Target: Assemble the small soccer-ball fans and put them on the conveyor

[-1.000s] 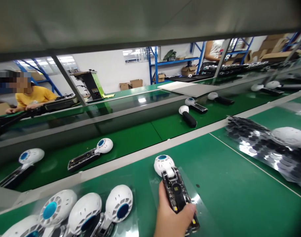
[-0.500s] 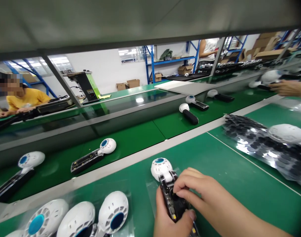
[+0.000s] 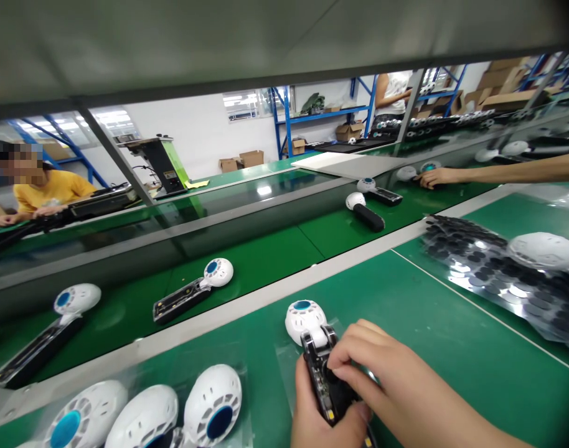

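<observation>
A handheld device with a round white head (image 3: 305,318) and an open black handle (image 3: 318,373) is in front of me at the bottom centre. Small parts and a yellow square show inside the handle. My left hand (image 3: 315,417) is closed around the handle from below, its thumb across the near part. My right hand (image 3: 373,367) is closed, thumb and forefinger pinched against the handle's inside just below the head joint. A dark round shape shows at those fingertips, but what they pinch is too hidden to name.
Several similar white heads (image 3: 214,398) lie at the lower left on clear plastic. A green belt (image 3: 275,249) carries more devices. Plastic sheets of black discs (image 3: 494,267) lie right, a white head (image 3: 546,250) on them. A co-worker's hand (image 3: 436,177) reaches over the belt.
Devices on the belt have shifted a little to the right. The co-worker's hand has moved left to a device on the belt. My hands have barely moved.
</observation>
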The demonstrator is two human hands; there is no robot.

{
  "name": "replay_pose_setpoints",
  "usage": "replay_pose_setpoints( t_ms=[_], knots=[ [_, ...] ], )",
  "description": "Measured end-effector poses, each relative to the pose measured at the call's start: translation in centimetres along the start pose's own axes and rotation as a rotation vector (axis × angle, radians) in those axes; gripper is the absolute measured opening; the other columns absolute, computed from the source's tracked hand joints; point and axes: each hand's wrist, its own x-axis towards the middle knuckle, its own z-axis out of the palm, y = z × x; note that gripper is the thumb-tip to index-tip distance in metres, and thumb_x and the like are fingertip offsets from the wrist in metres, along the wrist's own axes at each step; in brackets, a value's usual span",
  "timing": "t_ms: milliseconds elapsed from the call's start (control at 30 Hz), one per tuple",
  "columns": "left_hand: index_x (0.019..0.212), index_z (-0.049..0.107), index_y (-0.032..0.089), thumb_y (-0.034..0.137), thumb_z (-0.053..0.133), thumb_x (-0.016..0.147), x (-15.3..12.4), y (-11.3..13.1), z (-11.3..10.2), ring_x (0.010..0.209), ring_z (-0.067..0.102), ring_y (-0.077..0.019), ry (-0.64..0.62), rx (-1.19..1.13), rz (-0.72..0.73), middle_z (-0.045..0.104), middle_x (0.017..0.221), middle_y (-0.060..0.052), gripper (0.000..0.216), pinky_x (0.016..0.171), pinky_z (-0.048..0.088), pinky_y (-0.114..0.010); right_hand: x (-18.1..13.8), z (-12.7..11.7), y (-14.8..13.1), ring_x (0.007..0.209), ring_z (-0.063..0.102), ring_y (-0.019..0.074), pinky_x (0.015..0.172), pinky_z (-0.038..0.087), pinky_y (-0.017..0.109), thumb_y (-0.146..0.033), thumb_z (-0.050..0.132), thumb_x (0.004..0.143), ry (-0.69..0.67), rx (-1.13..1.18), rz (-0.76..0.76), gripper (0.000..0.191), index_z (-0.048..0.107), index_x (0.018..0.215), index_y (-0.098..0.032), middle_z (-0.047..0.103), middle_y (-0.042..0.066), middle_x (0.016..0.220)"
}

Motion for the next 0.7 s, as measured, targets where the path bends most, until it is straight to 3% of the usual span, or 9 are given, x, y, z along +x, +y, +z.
replay_pose_setpoints(
  t_ms=[233,367,500,600,700],
  knots=[
    [0.11,0.033,0.011,0.026,0.061,0.046,0.1,-0.4,0.2,0.08,0.06,-0.025,0.06,0.074,-0.003,0.063,0.09,-0.012,0.071,0.07,0.044,-0.03,-0.2,0.2,0.0,0.076,0.05,0.0179,0.064,0.042,0.031,-0.004,0.048,0.081,0.026,-0.105,-0.053,0.02,0.053,0.072,-0.022,0.054,-0.001,0.074],
    [0.111,0.035,0.013,0.027,0.061,0.048,0.1,-0.9,0.3,0.08,0.061,-0.0243,0.092,0.079,0.031,0.065,0.091,-0.011,0.069,0.068,0.045,-0.028,-0.4,0.5,0.3,0.083,0.049,0.0212,0.069,0.041,0.039,-0.005,0.044,0.08,0.059,-0.115,-0.005,0.022,0.052,0.076,-0.025,0.053,0.0,0.086],
    [0.115,0.037,0.013,0.023,0.062,0.05,0.3,-1.9,-0.2,0.081,0.063,-0.0249,0.13,0.189,0.033,0.067,0.088,-0.009,0.071,0.066,0.045,-0.026,-0.2,0.9,0.6,0.108,0.042,0.0232,0.089,0.035,0.046,-0.007,0.046,0.071,0.093,0.207,0.216,0.035,0.043,0.098,-0.029,0.045,0.002,0.116],
    [0.118,0.035,0.014,0.026,0.063,0.051,0.3,-2.7,-0.4,0.087,0.063,-0.0269,0.123,0.178,0.075,0.067,0.096,-0.012,0.073,0.068,0.045,-0.027,0.1,0.9,0.8,0.116,0.041,0.0221,0.096,0.033,0.042,-0.019,0.049,0.07,-0.038,0.616,0.35,0.053,0.03,0.119,-0.026,0.039,0.007,0.128],
    [0.118,0.033,0.014,0.03,0.062,0.053,0.3,-3.0,-0.3,0.084,0.063,-0.0279,0.124,0.215,0.122,0.067,0.093,-0.013,0.073,0.068,0.045,-0.029,-0.1,1.1,1.0,0.119,0.04,0.0228,0.099,0.031,0.039,-0.03,0.051,0.071,-0.175,0.842,0.33,0.069,0.019,0.132,-0.02,0.039,0.011,0.133]
  ],
)
